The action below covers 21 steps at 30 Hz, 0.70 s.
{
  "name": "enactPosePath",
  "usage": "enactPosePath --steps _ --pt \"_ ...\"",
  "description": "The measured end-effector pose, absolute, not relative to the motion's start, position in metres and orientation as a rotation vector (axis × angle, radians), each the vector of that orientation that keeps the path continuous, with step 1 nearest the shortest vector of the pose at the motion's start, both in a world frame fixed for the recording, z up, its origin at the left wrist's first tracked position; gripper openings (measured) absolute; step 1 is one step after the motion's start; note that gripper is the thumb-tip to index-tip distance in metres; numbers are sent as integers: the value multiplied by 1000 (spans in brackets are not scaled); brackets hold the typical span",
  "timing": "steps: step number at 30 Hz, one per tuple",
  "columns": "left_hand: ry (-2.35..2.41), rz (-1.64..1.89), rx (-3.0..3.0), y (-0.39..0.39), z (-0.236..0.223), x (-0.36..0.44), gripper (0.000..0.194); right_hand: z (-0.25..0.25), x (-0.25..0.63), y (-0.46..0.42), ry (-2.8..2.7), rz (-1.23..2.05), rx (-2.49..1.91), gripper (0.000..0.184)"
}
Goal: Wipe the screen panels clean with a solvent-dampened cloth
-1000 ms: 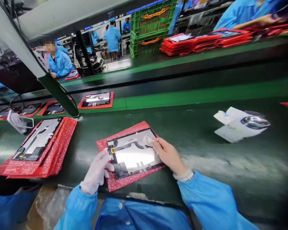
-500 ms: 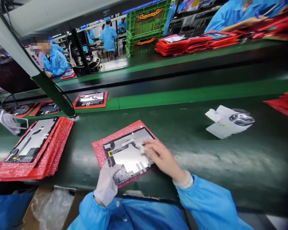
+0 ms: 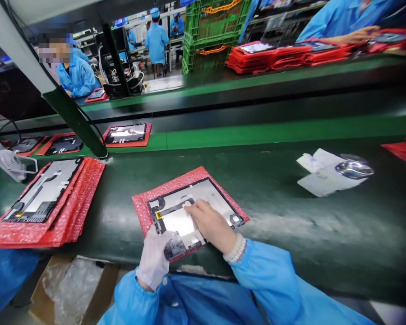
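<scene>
A flat tablet screen panel (image 3: 219, 197), silver-backed with a black rim and dark strips, lies on a red bubble-wrap sleeve (image 3: 144, 207) in front of me. My left hand (image 3: 155, 255), in a white glove, grips the panel's near left corner, thumb on top. Bare but for white covers at the fingertips, my right hand (image 3: 211, 225) rests over the panel's middle. Its fingers are pinched together at the dark strip near the yellow mark; whatever is between them is too small to make out.
To the left is a stack of red sleeves (image 3: 84, 203) with another panel (image 3: 45, 192) on top, beside a small white fan (image 3: 11, 163). At the right lies a white sheet (image 3: 320, 178) with a shiny round metal object (image 3: 354, 169). A slanted post (image 3: 76, 124) rises at the left.
My right hand has moved left across the panel, from its right part to the dark strip, uncovering the right corner. My left hand keeps its grip. The whole view has shifted slightly.
</scene>
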<state>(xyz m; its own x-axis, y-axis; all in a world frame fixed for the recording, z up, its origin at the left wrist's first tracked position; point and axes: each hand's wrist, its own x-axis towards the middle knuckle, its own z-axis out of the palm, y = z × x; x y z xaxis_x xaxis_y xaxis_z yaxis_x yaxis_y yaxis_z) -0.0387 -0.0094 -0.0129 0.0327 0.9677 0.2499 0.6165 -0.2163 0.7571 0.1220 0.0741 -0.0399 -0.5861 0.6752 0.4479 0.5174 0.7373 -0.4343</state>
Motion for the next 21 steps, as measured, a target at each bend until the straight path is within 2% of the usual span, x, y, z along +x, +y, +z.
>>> enactPosePath --steps 3,7,11,15,17,21 --pt "1582 1085 1790 -9 -7 -37 28 -38 133 61 -2435 368 -868 25" --pt "1595 1035 1999 -9 -8 -41 34 -32 164 76 -2488 401 -956 29" --pt "1673 936 2146 -19 -34 -52 45 -25 191 126 -2192 375 -1186 26" --pt "1749 931 2111 -30 -54 -58 48 -33 182 155 -2158 388 -1116 28" --pt "1704 910 2099 -30 -53 -57 45 -38 175 160 -2272 393 -1086 30" --pt "1602 996 1900 -16 -29 -45 37 -41 172 164 -2276 230 -1306 29"
